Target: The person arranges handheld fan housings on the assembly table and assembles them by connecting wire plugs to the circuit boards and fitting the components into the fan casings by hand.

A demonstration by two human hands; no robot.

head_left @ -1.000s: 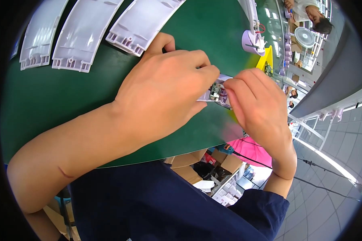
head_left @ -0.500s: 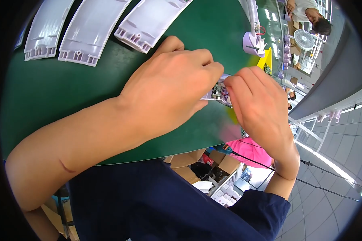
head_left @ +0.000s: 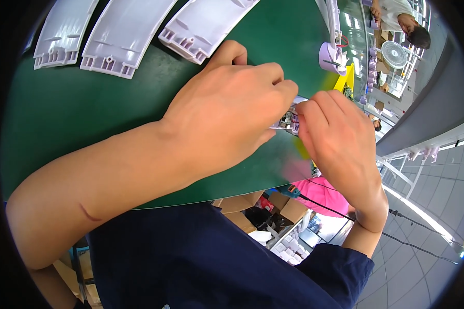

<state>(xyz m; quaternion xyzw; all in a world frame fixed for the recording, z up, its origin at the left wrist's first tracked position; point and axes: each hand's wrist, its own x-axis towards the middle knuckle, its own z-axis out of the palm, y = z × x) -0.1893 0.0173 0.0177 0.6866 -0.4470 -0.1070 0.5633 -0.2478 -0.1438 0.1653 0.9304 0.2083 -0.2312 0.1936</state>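
Observation:
My left hand [head_left: 229, 108] is closed around a small lilac plastic housing above the green table, its back facing up and hiding most of the part. Inside the housing's visible stretch sits a small circuit board [head_left: 288, 121] with thin wires. The fingers of my right hand [head_left: 337, 129] are pinched together at the right end of the same housing. Whether they also grip a wire or another small piece is hidden behind them.
Three pale lilac curved panels [head_left: 119, 41] lie along the far left of the green table [head_left: 103, 105]. Beyond my right hand are a round lilac part [head_left: 327, 56] and a yellow bin [head_left: 347, 77]. Cardboard boxes [head_left: 244, 202] stand below the edge. A person [head_left: 397, 18] is farther off.
Both hands and the housing appear slightly farther right in the picture; the panels and bin shift that way too. The grip looks the same.

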